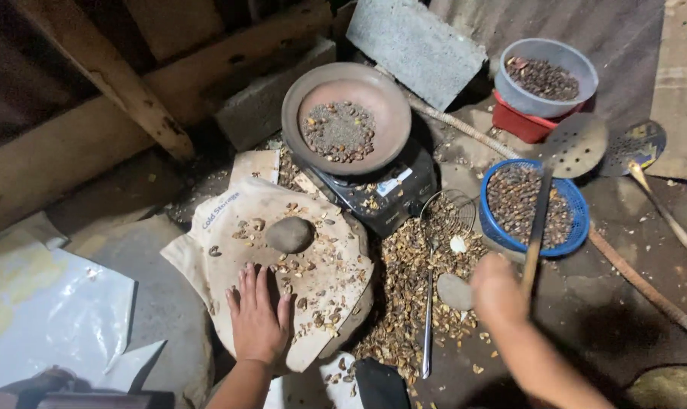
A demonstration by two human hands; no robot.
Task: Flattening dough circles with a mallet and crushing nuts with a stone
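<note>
The left hand (257,316) lies flat, fingers spread and holding nothing, on a cloth-covered block (283,261) strewn with bits of shell and kernel. A smooth grey stone (289,234) rests on the same cloth just beyond the fingertips, not touching them. The right hand (497,291) is blurred with motion, but it is closed around the long handle of a perforated ladle (574,145), whose round dish hangs above the far rim of a blue basket (578,227).

That blue basket holds a good layer of dark nuts, and a grey bowl (548,78), stacked on a red tub (519,123) behind it, holds more of the same kind. Between the hands a wide heap of broken shells (411,291) covers the floor, with a second flat stone (454,291) lying in it and a wire skimmer (443,220) stretched across it, handle pointing towards the person. Behind the block a shallow metal pan (347,119) sits on a small black stove (385,197); a thin patch of nuts mixed with grit lies in its middle. A second ladle (637,148) lies on the floor at the far right.

Judging by how things lie, a fair amount of cracking looks done, given the size of the shell heap and the scraps on the cloth. Much seems left as well: both baskets are well stocked, the pan carries only a small batch, and no whole nut sits under the stone on the block.
</note>
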